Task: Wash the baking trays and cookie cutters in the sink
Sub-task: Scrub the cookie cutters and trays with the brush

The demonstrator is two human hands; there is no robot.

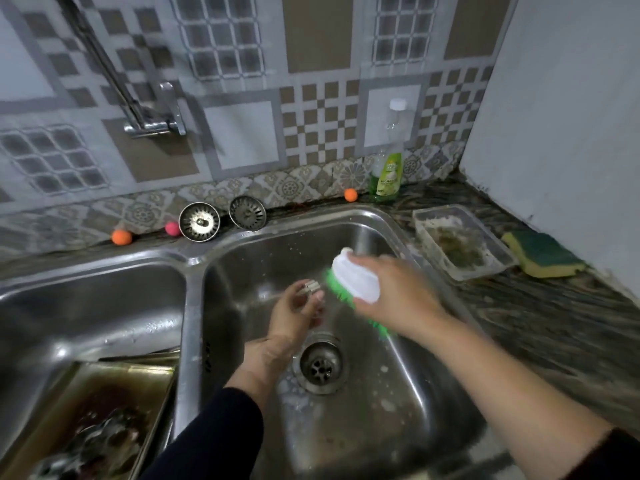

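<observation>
Over right basin: left hand (298, 308) pinching small metal cutter (310, 286) at fingertips. Right hand (398, 292) wrapped around brush (353, 284), bristles facing left, just beside cutter. Trays (104, 403) waiting in left basin.

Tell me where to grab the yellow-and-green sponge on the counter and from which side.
Grip the sponge across its two long edges, coming from above. It lies flat on the counter, green side up, its top free, with the dirty plastic container close on its left.
</observation>
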